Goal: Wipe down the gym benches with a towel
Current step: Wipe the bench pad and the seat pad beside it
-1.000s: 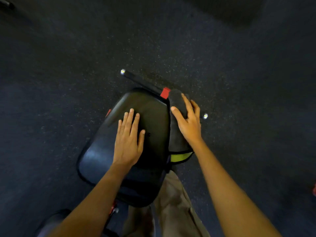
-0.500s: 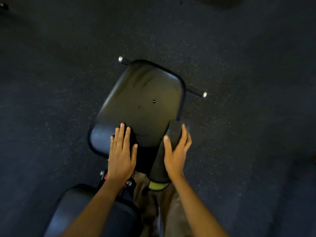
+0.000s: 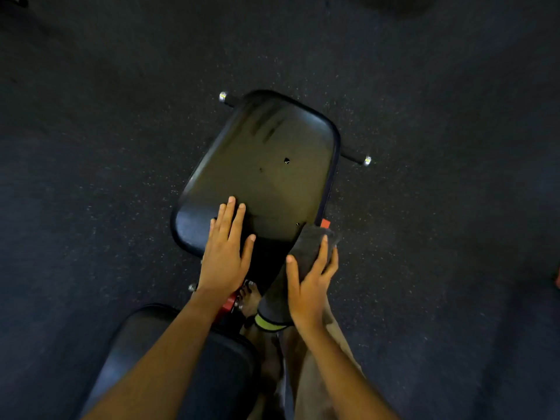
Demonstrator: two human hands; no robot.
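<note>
At the bottom of the frame, your forearms reach out over a second black pad [image 3: 181, 359] and your beige trousers [image 3: 318, 365]. Your left hand [image 3: 225, 253] lies flat on the near edge of the black bench pad [image 3: 266, 165], fingers straight and close together. Your right hand [image 3: 312, 286] presses the dark grey towel [image 3: 306, 250] against the pad's lower right corner, fingers slightly spread. Beyond the pad, a crossbar [image 3: 354, 154] with silver end caps sits on the speckled dark floor [image 3: 91, 147].
</note>
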